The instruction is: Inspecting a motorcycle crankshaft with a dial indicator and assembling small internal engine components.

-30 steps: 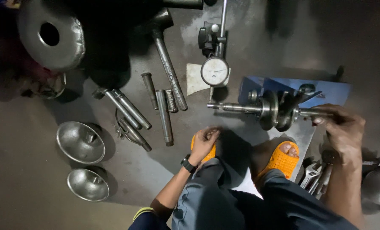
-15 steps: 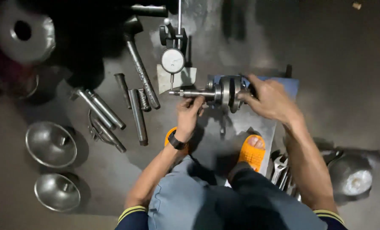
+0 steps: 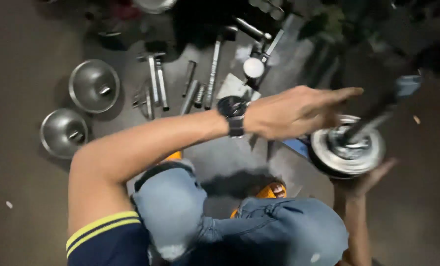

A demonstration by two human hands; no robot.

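1. The crankshaft [image 3: 348, 145], a round metal flywheel with a dark shaft rising toward two o'clock, is held up off the floor at the three o'clock side of the view.
2. The right hand [image 3: 365, 180] sits under it at about four o'clock, palm up and fingers spread, cradling the wheel's lower rim.
3. The left hand [image 3: 291, 111] reaches across from nine o'clock, a dark wristwatch [image 3: 235, 123] on the wrist. Its fingers are stretched out nearly flat and touch the wheel's near edge; whether they grip it, I cannot tell.
4. On the grey floor [image 3: 18, 59] toward twelve o'clock lie a dial gauge on its stand [image 3: 253, 68], a hammer [image 3: 214, 69] and several steel rods [image 3: 156, 81].
5. At ten o'clock sit two shallow metal bowls [image 3: 94, 86], one just beside the other.
6. At six o'clock are jeans-clad knees and an orange sandal [image 3: 271, 191].
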